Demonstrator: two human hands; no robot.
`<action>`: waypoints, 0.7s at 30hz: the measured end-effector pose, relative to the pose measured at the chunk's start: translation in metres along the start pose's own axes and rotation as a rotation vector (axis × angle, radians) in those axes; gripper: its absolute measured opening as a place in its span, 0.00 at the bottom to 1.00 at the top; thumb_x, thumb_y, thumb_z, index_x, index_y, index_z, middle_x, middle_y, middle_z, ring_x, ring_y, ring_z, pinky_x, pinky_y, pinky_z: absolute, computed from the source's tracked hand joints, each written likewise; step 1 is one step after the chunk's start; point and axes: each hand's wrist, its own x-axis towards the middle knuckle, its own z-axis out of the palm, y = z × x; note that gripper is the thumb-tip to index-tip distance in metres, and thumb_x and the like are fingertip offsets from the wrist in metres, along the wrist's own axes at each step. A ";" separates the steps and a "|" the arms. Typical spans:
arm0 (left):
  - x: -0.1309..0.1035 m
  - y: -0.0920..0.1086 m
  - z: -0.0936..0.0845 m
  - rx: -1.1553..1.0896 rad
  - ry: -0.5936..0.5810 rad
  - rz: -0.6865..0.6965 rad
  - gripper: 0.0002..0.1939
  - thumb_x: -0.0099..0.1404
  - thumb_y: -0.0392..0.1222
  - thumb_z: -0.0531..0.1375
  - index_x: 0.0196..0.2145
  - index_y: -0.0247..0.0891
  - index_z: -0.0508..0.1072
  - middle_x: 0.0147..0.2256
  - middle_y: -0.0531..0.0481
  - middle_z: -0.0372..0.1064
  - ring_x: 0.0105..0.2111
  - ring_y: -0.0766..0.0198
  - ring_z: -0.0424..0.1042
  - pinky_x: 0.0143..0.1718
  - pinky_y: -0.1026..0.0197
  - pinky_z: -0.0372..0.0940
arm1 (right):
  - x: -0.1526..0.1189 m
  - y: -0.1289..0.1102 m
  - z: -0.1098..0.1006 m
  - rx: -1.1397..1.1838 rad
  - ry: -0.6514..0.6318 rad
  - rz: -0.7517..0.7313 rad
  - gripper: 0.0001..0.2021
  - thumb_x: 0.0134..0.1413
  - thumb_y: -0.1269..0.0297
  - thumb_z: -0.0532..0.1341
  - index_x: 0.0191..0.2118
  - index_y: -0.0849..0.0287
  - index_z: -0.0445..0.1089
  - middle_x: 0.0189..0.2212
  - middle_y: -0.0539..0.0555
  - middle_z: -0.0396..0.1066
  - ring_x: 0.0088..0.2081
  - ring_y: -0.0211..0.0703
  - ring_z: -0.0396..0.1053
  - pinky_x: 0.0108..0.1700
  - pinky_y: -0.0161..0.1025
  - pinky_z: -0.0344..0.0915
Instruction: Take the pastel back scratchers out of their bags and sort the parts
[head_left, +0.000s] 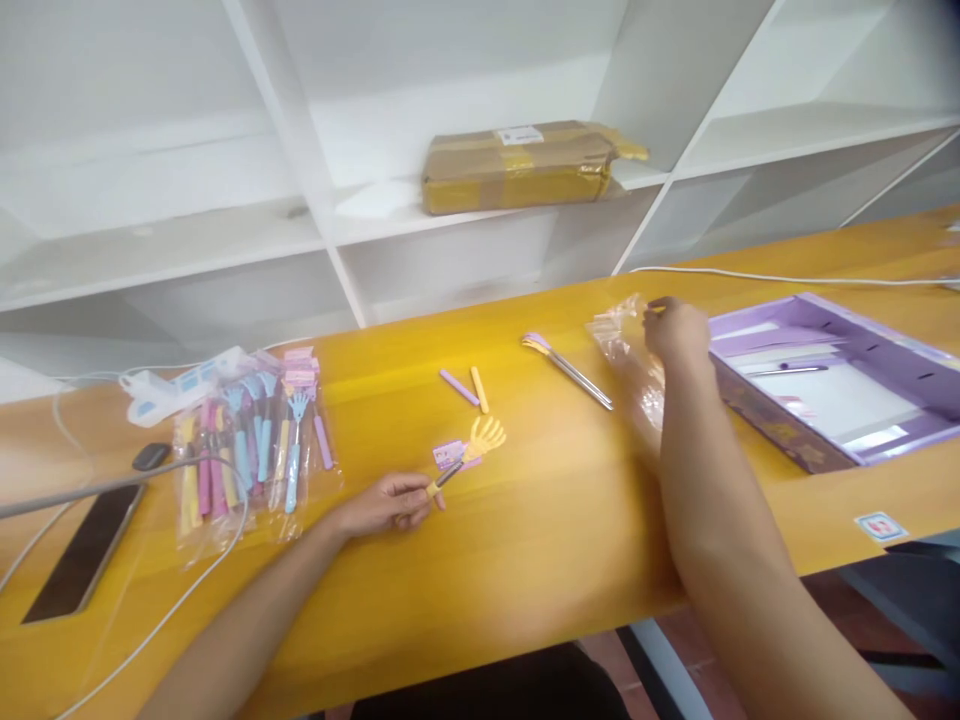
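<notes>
Low at the centre of the table, my left hand (397,502) is closed around the handle of a yellow back scratcher (486,438), whose hand-shaped head points up and to the right. Under it lies a small purple-and-white card (450,453). My right hand (677,328) is curled at the edge of some clear plastic bags (626,345) and seems to pinch one; its fingertips are partly hidden. Between the hands lie metal back scratcher rods with purple and yellow heads (570,372). A purple handle (459,387) and a yellow handle (480,388) lie loose nearby.
Several bagged back scratchers (255,440) lie at the left, near a white power strip (180,385), a dark phone (86,550) and trailing cables. A purple box (787,455) with papers and a pen stands at the right. A taped carton (525,170) sits on the shelf.
</notes>
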 end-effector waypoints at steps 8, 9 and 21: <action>0.002 -0.005 0.000 -0.112 0.011 0.046 0.26 0.71 0.63 0.65 0.45 0.34 0.75 0.27 0.53 0.67 0.21 0.71 0.61 0.26 0.65 0.55 | 0.012 -0.032 -0.043 0.159 0.006 0.178 0.10 0.54 0.77 0.65 0.28 0.55 0.68 0.25 0.51 0.71 0.24 0.37 0.56 0.37 0.43 0.55; 0.002 -0.006 -0.001 -0.143 0.025 0.055 0.25 0.70 0.63 0.66 0.45 0.34 0.74 0.27 0.53 0.68 0.21 0.70 0.63 0.25 0.65 0.56 | 0.011 -0.048 -0.054 0.234 0.007 0.123 0.07 0.57 0.74 0.66 0.33 0.55 0.71 0.28 0.52 0.74 0.24 0.37 0.59 0.37 0.43 0.56; 0.002 -0.011 0.003 -0.132 0.325 0.363 0.22 0.74 0.61 0.61 0.47 0.37 0.71 0.25 0.58 0.57 0.22 0.70 0.51 0.26 0.65 0.49 | -0.149 -0.264 -0.068 0.522 -0.751 -0.658 0.29 0.70 0.38 0.55 0.27 0.58 0.61 0.22 0.46 0.61 0.24 0.34 0.54 0.33 0.37 0.52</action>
